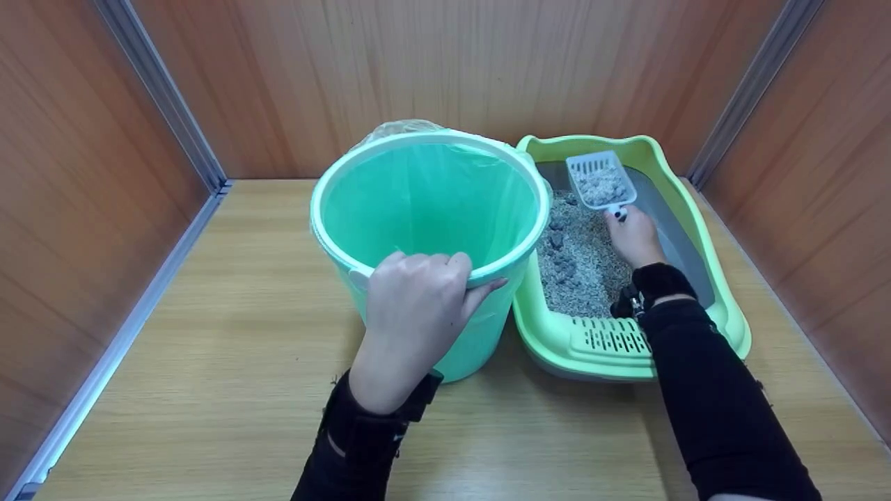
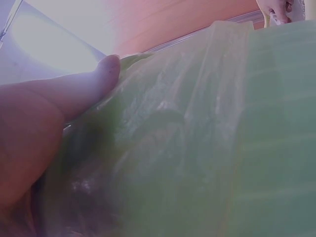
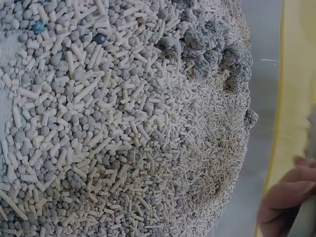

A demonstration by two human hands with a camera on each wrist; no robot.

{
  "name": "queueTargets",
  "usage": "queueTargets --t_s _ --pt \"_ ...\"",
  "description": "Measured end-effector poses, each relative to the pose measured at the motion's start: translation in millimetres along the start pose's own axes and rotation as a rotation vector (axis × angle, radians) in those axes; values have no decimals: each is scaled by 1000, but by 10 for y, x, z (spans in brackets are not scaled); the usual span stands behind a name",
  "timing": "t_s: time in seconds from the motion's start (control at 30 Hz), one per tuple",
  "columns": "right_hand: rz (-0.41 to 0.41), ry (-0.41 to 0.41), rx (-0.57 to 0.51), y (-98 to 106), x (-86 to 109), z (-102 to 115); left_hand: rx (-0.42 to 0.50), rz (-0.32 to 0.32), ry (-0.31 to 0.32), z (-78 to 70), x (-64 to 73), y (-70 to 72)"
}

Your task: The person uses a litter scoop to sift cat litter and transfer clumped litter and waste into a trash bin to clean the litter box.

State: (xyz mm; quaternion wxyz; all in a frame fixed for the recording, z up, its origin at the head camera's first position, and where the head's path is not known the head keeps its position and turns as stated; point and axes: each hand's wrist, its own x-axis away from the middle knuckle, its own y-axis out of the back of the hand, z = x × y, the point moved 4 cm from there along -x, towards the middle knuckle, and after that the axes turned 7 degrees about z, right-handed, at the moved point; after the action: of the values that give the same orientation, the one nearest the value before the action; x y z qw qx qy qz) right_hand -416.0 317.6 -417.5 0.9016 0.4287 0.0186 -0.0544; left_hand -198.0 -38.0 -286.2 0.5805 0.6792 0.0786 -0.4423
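Note:
My left hand [image 1: 418, 296] grips the near rim of a mint-green trash bin [image 1: 473, 334], its thumb along the outside. A clear plastic liner [image 2: 182, 113] is folded over the bin's rim. In my right hand [image 1: 637, 236] is the handle of a pale slotted litter scoop [image 1: 603, 182], held above the litter box [image 1: 703, 257]. Grey litter lies in the scoop's basket. The right wrist view shows pellet and granule litter [image 3: 123, 113] below the hand, with darker clumps [image 3: 207, 47] at the upper right. Only the fingers [image 3: 286, 197] and part of the handle show there.
The bin stands left of the litter box, close against its side. Wooden panels [image 1: 459, 69] with grey metal edging [image 1: 167, 90] enclose the back and both sides. The wooden floor [image 1: 209, 348] extends left and in front of the bin.

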Motion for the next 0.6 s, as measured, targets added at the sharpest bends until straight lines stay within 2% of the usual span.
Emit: queueTargets --t_s 0.1,0.23,0.33,0.4,0.5,0.6 --pt "145 -47 -44 -41 -21 -33 -2 9 2 2 2 3" --pt "278 -128 -222 -71 2 -45 1 20 3 1 -2 2" --pt "327 -185 -388 -92 57 -26 2 24 3 -1 -4 -1" --pt "336 -208 -455 -100 87 -14 3 26 2 -2 -3 -2" --pt "348 -222 -530 -114 98 -9 0 20 3 -3 0 -1" --pt "352 -228 -558 -124 89 -17 -2 13 6 -4 3 -2"
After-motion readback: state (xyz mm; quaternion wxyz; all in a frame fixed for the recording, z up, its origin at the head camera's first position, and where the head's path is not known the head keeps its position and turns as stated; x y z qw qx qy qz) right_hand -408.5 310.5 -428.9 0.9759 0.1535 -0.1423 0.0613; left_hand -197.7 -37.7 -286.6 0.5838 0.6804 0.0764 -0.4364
